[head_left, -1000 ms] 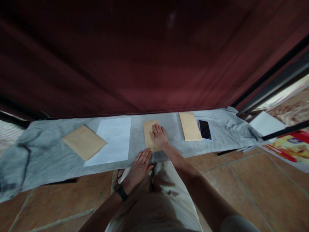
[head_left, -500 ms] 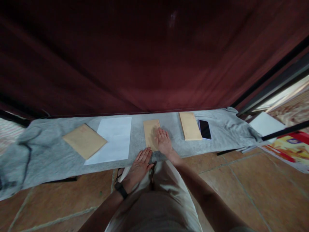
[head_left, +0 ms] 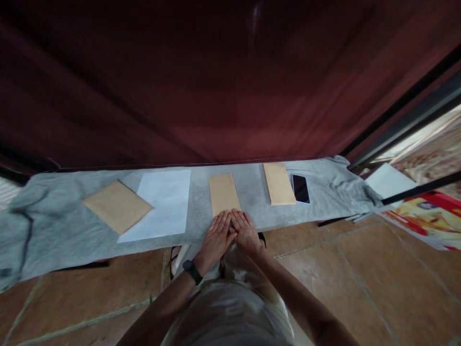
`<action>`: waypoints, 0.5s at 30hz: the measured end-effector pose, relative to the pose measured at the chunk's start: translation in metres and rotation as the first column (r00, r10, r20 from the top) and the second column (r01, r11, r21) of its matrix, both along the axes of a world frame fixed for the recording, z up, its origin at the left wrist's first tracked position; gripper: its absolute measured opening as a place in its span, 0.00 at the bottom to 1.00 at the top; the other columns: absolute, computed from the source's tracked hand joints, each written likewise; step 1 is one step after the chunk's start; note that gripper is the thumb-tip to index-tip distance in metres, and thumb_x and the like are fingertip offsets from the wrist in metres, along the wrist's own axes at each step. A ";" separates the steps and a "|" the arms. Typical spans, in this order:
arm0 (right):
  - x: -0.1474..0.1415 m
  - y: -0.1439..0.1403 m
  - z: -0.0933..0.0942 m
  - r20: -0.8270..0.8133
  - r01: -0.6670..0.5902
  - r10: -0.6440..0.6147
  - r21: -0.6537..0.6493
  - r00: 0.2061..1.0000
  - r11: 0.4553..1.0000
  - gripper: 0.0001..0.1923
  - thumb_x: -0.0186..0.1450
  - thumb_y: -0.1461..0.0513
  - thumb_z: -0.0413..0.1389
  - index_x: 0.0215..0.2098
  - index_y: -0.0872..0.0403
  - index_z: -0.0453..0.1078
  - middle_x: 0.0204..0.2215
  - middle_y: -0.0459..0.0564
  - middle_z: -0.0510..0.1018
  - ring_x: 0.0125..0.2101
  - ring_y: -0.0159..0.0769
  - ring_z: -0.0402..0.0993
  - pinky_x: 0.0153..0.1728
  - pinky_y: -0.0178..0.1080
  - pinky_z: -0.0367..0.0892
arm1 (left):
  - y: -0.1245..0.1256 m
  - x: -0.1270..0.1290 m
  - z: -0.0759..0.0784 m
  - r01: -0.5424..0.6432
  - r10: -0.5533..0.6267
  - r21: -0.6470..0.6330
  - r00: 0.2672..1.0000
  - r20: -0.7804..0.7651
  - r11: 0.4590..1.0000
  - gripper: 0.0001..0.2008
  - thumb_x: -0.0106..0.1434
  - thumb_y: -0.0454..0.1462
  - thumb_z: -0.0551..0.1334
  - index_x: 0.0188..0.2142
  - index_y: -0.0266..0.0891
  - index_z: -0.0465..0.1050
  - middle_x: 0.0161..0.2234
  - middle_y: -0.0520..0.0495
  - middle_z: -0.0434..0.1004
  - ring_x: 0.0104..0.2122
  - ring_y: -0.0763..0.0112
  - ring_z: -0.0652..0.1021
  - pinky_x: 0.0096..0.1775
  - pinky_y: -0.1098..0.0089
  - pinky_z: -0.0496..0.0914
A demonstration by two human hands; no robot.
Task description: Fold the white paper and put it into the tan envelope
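Note:
A narrow brown envelope (head_left: 223, 193) lies flat on the grey cloth (head_left: 201, 211) straight ahead of me. My left hand (head_left: 216, 237) and my right hand (head_left: 246, 231) rest side by side, palms down, at the cloth's near edge, fingertips touching the envelope's near end. Both hands are flat with fingers extended and hold nothing. A black watch sits on my left wrist.
On the cloth to the left lie a white sheet (head_left: 160, 203) and a larger brown envelope (head_left: 115, 206). To the right lie another brown envelope (head_left: 278, 183) and a dark phone (head_left: 300, 188). A dark red curtain hangs behind. Tiled floor lies below; papers (head_left: 389, 178) sit at the right.
My right hand slid back off the middle envelope toward me and now sits beside my left hand. My left hand moved slightly forward and right. The view shifted a little.

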State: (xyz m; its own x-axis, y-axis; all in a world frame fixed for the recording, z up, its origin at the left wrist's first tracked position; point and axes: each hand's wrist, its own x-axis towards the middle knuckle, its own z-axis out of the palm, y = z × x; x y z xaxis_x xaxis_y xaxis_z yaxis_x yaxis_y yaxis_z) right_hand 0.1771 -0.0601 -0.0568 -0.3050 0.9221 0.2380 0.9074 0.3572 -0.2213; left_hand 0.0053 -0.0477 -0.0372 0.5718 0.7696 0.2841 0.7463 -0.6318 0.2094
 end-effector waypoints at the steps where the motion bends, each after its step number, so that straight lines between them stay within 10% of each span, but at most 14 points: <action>1: 0.002 -0.001 0.001 -0.005 0.002 -0.002 0.003 1.000 1.000 0.28 0.75 0.59 0.47 0.71 0.59 0.56 0.69 0.58 0.61 0.69 0.44 0.56 0.70 0.52 0.52 | -0.001 -0.003 -0.002 -0.007 0.007 0.003 1.000 -0.009 1.000 0.33 0.74 0.49 0.49 0.72 0.32 0.51 0.70 0.33 0.59 0.70 0.54 0.60 0.67 0.50 0.59; 15: 0.021 -0.014 0.008 -0.098 0.142 -0.140 0.012 0.985 0.990 0.25 0.76 0.58 0.46 0.68 0.57 0.62 0.66 0.58 0.68 0.65 0.47 0.62 0.67 0.53 0.51 | -0.010 -0.041 0.003 -0.113 0.115 0.042 0.991 -0.062 0.993 0.28 0.75 0.45 0.47 0.68 0.31 0.59 0.66 0.31 0.66 0.66 0.52 0.67 0.64 0.50 0.64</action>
State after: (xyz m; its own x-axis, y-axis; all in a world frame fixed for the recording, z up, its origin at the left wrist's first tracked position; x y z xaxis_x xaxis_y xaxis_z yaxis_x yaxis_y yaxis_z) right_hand 0.1984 -0.0738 -0.0491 -0.1471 0.9493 0.2779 0.9236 0.2324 -0.3049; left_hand -0.0357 -0.0573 -0.0338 0.4990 0.8200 0.2804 0.8250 -0.5486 0.1360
